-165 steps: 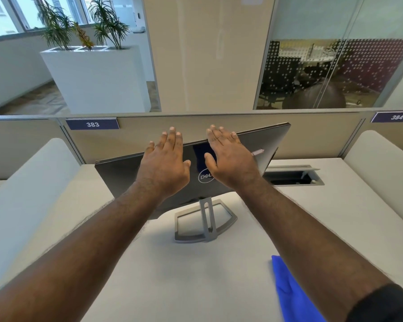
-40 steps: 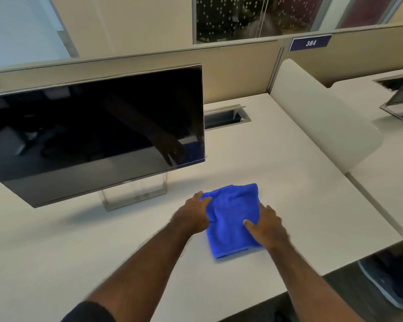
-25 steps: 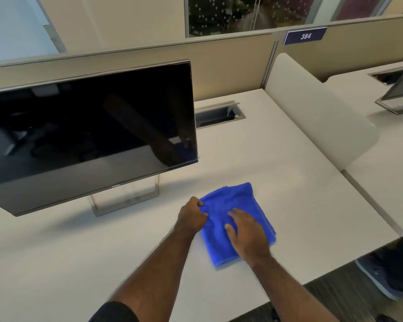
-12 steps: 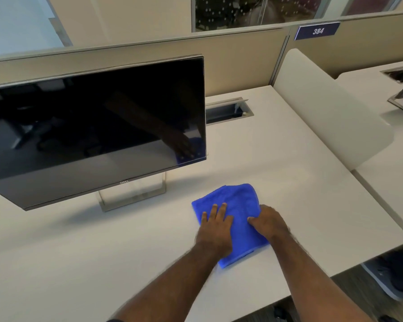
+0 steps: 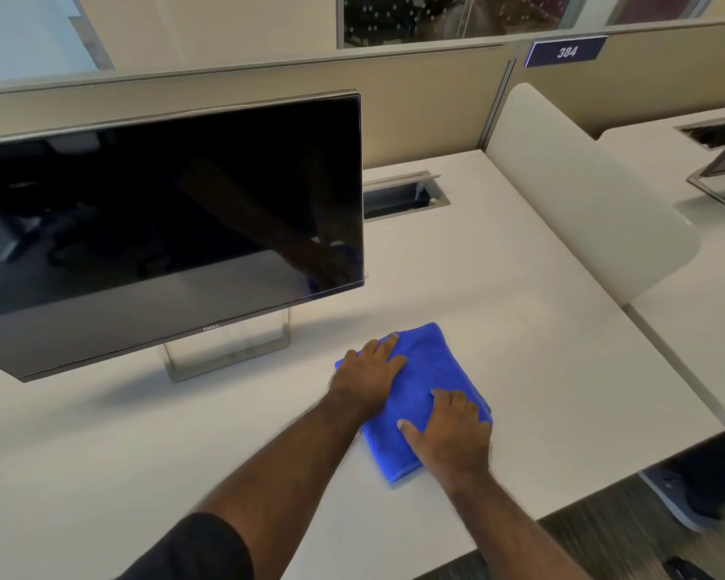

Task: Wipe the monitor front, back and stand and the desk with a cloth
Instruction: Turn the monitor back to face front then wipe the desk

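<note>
My left hand (image 5: pixel 367 372) lies palm-down with its fingers stretched out and close together, pressing flat on the far left part of the folded bright blue microfibre cloth (image 5: pixel 425 383); nothing is pinched between them. My right hand (image 5: pixel 451 439) is flat too, fingers slightly spread and thumb out to the side, pressing down on the cloth's near right part. Neither hand grips the cloth; both simply bear on top of it. The cloth lies flat on the smooth white desk top (image 5: pixel 540 328), near its front edge and to the right of the monitor's stand. My forearms reach in from the bottom of the view, the left one with a dark sleeve (image 5: pixel 202 550) at the upper arm.

To the left stands the black flat-screen monitor (image 5: pixel 164 219), switched off and tilted, its glass reflecting my arm. Its open rectangular silver metal stand (image 5: pixel 231 349) rests on the desk beneath. Behind the monitor's right edge a rectangular cable hatch (image 5: pixel 402 198) is set into the desk. A curved white divider panel (image 5: pixel 582 194) borders the desk's right side, under a purple plate reading 384 (image 5: pixel 566 52).
</note>
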`<act>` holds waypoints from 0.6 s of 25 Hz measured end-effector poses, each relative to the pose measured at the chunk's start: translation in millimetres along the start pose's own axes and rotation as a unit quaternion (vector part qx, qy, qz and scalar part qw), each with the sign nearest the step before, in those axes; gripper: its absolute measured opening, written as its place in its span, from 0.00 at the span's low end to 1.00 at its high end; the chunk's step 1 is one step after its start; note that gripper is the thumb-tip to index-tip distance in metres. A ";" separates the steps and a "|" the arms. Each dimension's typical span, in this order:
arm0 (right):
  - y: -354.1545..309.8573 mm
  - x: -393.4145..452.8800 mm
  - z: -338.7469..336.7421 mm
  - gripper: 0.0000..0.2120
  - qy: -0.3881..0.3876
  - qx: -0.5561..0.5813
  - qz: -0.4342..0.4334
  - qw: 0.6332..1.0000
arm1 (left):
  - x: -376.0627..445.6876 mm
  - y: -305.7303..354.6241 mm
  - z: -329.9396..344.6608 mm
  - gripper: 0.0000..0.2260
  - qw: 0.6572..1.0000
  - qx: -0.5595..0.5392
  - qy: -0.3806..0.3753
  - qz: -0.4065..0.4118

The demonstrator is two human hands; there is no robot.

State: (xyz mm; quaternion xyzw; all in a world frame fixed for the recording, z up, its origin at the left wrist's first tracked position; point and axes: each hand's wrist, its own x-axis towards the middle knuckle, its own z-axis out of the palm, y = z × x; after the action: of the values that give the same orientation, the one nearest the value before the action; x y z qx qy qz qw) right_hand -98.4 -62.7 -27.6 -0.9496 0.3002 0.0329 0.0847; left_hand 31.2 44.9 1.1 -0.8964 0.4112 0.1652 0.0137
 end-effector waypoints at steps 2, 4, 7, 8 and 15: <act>-1.8 -7.9 9.4 0.41 -0.025 -0.015 -0.001 1.000 | 10.8 -3.0 -9.1 0.30 0.995 0.065 -0.043 0.063; -2.7 -9.9 13.2 0.43 -0.032 0.003 0.006 0.999 | 20.0 -6.1 -13.2 0.32 0.985 0.110 -0.099 0.088; -5.8 -10.7 7.3 0.41 -0.025 0.022 0.032 0.999 | 31.1 -8.3 -14.0 0.36 0.976 0.144 -0.134 0.090; -7.1 -10.3 5.0 0.39 -0.038 0.018 0.037 0.998 | 34.1 -7.8 -16.0 0.37 0.974 0.159 -0.126 0.099; 5.9 8.9 -24.6 0.09 -0.191 0.228 0.076 0.952 | 45.3 -13.9 -31.6 0.20 0.961 0.205 -0.090 0.163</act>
State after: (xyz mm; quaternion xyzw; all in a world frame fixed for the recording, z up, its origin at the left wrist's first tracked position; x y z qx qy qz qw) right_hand -94.3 -76.9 -5.2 -0.8551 0.3493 0.1510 0.3520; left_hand 78.0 15.8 15.5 -0.7765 0.5741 0.1576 0.2065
